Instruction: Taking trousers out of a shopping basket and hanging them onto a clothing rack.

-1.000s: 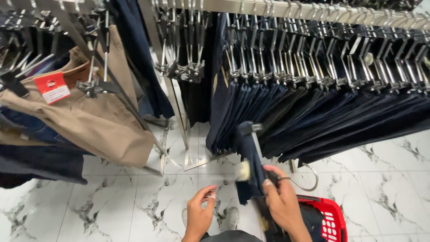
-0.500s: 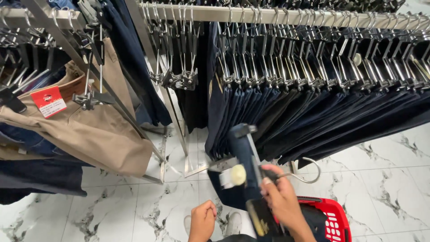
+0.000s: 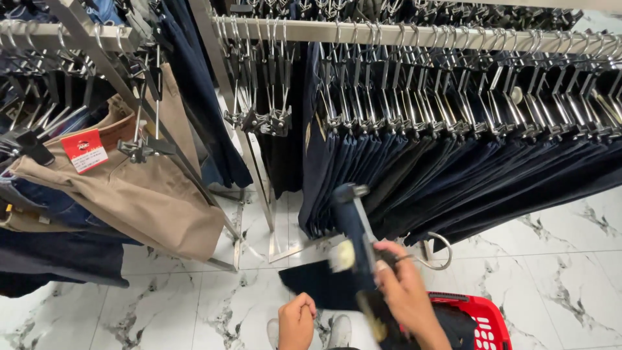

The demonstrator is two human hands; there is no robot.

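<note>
A dark navy trouser (image 3: 353, 227) on its clip hanger (image 3: 433, 251) is gripped upright by the right hand (image 3: 402, 291), while its hem (image 3: 311, 285) is pinched taut by the left hand (image 3: 297, 322) above the red basket (image 3: 483, 321).

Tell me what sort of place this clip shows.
Most likely a clothing shop: a metal rail packed with dark trousers on clip hangers, tan trousers bearing a red tag, and a red shopping basket.

Dark navy trousers on a clip hanger, held below the rail.
The trousers (image 3: 317, 285) hang folded, tilted from their metal clip hanger (image 3: 363, 227), its hook (image 3: 440, 253) free, a pale tag (image 3: 342, 255) attached.
</note>
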